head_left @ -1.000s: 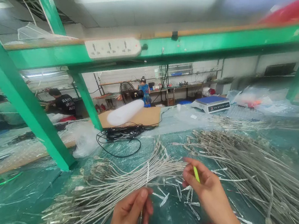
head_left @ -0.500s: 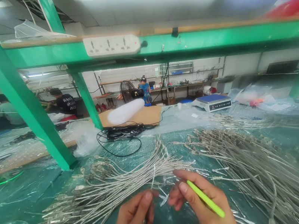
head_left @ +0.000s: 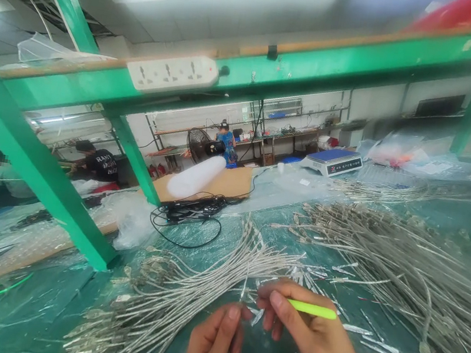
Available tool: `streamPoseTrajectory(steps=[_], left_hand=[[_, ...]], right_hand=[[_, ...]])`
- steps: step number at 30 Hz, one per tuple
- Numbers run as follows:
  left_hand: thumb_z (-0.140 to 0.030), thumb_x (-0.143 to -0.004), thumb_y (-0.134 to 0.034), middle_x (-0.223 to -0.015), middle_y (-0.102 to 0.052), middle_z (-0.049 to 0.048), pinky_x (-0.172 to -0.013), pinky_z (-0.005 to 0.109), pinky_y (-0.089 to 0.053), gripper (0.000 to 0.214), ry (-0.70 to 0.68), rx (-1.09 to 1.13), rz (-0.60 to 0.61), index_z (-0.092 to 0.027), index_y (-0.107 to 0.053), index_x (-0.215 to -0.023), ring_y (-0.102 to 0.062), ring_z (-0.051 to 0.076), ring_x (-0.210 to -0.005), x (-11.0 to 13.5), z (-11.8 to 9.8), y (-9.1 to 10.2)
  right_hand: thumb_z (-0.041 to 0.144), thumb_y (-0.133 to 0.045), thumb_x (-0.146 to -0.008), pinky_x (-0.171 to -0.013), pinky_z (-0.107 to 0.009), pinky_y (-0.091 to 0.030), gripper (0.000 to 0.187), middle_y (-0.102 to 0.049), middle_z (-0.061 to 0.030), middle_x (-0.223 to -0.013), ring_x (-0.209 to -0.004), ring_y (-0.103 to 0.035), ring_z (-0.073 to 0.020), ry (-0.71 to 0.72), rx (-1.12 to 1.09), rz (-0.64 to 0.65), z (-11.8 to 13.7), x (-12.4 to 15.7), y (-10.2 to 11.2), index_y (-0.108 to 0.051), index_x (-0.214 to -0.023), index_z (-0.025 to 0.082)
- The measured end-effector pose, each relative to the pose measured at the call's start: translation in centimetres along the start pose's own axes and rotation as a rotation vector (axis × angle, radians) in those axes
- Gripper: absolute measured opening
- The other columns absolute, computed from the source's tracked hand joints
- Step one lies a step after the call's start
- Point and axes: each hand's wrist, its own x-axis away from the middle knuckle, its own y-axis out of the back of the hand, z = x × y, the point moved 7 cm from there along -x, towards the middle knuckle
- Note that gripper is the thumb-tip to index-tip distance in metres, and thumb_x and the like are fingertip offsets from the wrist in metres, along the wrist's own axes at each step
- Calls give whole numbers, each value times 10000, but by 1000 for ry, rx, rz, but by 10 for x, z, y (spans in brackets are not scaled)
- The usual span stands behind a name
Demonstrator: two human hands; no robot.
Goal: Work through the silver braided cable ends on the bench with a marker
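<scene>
My left hand is low in the middle, its thumb and fingers pinched on a thin silver cable that sticks up from it. My right hand is just to its right, fingers closed round a slim yellow-green tool lying roughly level, its fingertips close to the cable's upper end. A fanned bundle of silver cables lies on the green plastic-covered table just left of my hands. Short silver offcuts are scattered in front of my right hand.
A large heap of silver cables fills the right side. A green frame post slants down at the left, with a white power strip on the green crossbeam above. Black cord, a weighing scale and other people lie beyond.
My right hand has come down and left toward my left hand, and the yellow-green tool has swung from pointing up to lying nearly level. My left hand keeps its pinch on the cable.
</scene>
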Motion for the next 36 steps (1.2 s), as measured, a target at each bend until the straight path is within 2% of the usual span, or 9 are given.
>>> streamPoseTrajectory(steps=[25,36], left_hand=[[-533,-815,-562,-456,-376,-71,-371,199,-210,402,-19,-40,1,-140,-643,-795,-296,75,-370,2,-3,-1],[-497,-806,-598,-447,-365,-69,-403,213,-194,356,-83,-101,-8,-151,-675,-772,-292,84,-394,5,-13,-4]], right_hand=[[399,-523,-919,-594,-258,-448,313,-605,-26,-706,-640,-557,-149,-21,52,18,1,1,-1,-702,-808,167],[369,-621,-862,-522,-242,-464,278,-653,-33,-646,-559,-594,-132,-172,-246,0,-13,-6,2,-693,-750,125]])
